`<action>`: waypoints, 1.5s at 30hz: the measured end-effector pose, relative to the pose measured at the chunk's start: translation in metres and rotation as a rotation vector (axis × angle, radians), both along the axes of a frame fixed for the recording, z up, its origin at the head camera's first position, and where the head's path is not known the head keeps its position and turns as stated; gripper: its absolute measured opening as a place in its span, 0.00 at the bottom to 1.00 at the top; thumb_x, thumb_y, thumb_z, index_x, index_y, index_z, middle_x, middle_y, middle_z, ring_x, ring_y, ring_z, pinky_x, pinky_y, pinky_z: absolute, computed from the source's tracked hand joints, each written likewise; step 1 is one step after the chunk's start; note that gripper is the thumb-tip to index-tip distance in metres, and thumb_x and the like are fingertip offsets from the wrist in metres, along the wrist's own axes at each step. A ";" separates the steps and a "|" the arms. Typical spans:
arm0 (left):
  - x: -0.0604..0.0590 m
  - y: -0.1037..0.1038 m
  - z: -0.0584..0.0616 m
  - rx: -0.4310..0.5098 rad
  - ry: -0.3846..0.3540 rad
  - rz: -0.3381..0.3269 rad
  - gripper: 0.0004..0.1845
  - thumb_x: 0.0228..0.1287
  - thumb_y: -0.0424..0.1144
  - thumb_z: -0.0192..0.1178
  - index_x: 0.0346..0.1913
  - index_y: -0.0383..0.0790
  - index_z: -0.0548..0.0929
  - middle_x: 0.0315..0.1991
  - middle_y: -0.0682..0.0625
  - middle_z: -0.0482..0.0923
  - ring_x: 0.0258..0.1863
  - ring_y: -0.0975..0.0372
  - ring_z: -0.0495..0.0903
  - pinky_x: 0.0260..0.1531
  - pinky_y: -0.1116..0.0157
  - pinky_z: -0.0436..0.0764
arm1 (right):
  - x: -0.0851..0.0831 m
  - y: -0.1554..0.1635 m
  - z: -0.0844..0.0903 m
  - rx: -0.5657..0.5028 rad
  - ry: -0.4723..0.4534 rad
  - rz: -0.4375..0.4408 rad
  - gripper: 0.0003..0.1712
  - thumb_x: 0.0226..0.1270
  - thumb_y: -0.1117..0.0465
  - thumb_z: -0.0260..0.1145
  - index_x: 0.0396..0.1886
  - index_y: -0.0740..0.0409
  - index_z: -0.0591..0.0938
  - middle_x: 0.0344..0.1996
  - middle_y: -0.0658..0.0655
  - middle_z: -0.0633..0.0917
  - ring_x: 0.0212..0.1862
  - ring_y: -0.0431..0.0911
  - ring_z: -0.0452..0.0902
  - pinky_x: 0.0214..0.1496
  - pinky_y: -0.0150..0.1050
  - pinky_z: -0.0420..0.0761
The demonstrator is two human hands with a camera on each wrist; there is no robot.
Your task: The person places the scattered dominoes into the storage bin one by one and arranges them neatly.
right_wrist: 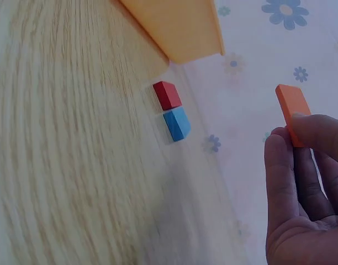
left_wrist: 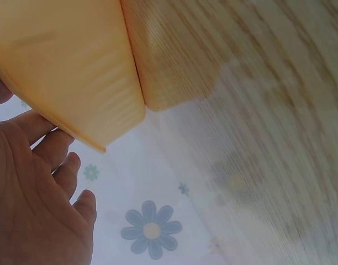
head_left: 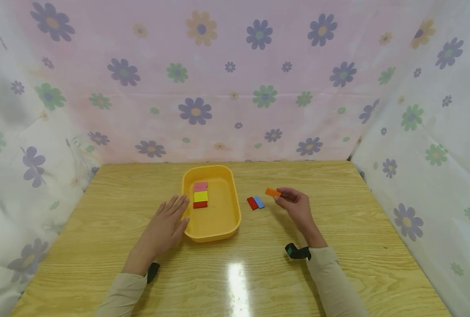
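One orange block (head_left: 272, 192) is pinched at its end between the thumb and fingertips of the right hand (head_left: 294, 204) and held above the wooden table (head_left: 338, 229), just right of a red block (head_left: 252, 203) and a blue block (head_left: 259, 202) lying side by side, with bare tabletop around them. Three blocks, pink, yellow and red, are lined up inside the yellow tray (head_left: 229, 220). The left hand (head_left: 165, 226) is laid flat, fingers straight and touching the tray's left rim, holding nothing.
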State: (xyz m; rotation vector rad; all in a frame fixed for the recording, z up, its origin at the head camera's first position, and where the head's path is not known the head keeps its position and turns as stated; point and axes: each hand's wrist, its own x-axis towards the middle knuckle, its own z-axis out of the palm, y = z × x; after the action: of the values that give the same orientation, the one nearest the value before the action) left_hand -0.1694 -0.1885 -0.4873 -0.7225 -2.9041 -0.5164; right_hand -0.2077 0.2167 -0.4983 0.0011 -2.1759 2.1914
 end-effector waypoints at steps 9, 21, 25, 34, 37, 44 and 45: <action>0.001 0.000 0.002 0.007 -0.013 0.002 0.32 0.80 0.46 0.50 0.78 0.34 0.61 0.80 0.42 0.56 0.80 0.44 0.51 0.77 0.39 0.51 | 0.001 -0.007 -0.010 -0.089 -0.089 0.018 0.21 0.68 0.69 0.69 0.59 0.71 0.80 0.41 0.47 0.88 0.46 0.39 0.85 0.53 0.37 0.87; 0.001 0.000 0.003 0.023 -0.026 0.004 0.32 0.80 0.46 0.50 0.78 0.34 0.61 0.80 0.42 0.56 0.80 0.45 0.50 0.77 0.39 0.49 | 0.011 -0.024 -0.014 -0.226 -0.180 0.049 0.14 0.71 0.68 0.66 0.55 0.66 0.82 0.43 0.50 0.87 0.46 0.40 0.85 0.53 0.33 0.86; 0.001 0.000 0.001 0.021 -0.031 0.008 0.32 0.80 0.46 0.50 0.79 0.35 0.61 0.80 0.43 0.56 0.81 0.45 0.50 0.77 0.39 0.49 | 0.014 -0.034 -0.012 -0.310 -0.198 0.062 0.08 0.72 0.71 0.64 0.45 0.58 0.84 0.39 0.50 0.88 0.42 0.40 0.87 0.51 0.33 0.86; 0.000 -0.001 0.000 0.017 -0.026 0.001 0.32 0.80 0.47 0.49 0.79 0.35 0.60 0.80 0.43 0.55 0.81 0.46 0.49 0.78 0.40 0.48 | 0.023 -0.061 -0.001 -0.424 -0.199 0.104 0.11 0.73 0.72 0.63 0.42 0.54 0.88 0.43 0.53 0.88 0.42 0.41 0.89 0.49 0.32 0.87; 0.000 -0.002 0.001 0.018 -0.024 0.000 0.32 0.80 0.47 0.49 0.79 0.35 0.60 0.80 0.43 0.55 0.81 0.45 0.50 0.78 0.40 0.48 | 0.025 -0.070 0.005 -0.426 -0.191 0.121 0.11 0.73 0.72 0.63 0.43 0.55 0.88 0.42 0.53 0.88 0.42 0.41 0.89 0.50 0.33 0.87; 0.000 -0.002 0.001 0.021 -0.019 -0.003 0.32 0.80 0.46 0.49 0.79 0.35 0.60 0.80 0.43 0.55 0.81 0.45 0.50 0.78 0.40 0.48 | 0.028 -0.091 0.020 -0.460 -0.185 0.138 0.11 0.73 0.71 0.63 0.40 0.53 0.89 0.40 0.53 0.88 0.41 0.41 0.88 0.48 0.32 0.87; 0.000 -0.002 0.001 0.022 -0.020 -0.003 0.32 0.80 0.46 0.50 0.79 0.35 0.60 0.80 0.43 0.56 0.81 0.45 0.50 0.78 0.40 0.48 | 0.027 -0.094 0.022 -0.463 -0.186 0.142 0.11 0.73 0.71 0.64 0.40 0.54 0.89 0.39 0.53 0.88 0.40 0.41 0.88 0.48 0.32 0.87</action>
State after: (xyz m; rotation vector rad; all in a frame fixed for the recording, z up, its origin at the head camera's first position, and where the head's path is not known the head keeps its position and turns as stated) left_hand -0.1692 -0.1908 -0.4858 -0.7225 -2.9119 -0.5577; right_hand -0.1804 0.1225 -0.4762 -0.0713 -1.7357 2.8282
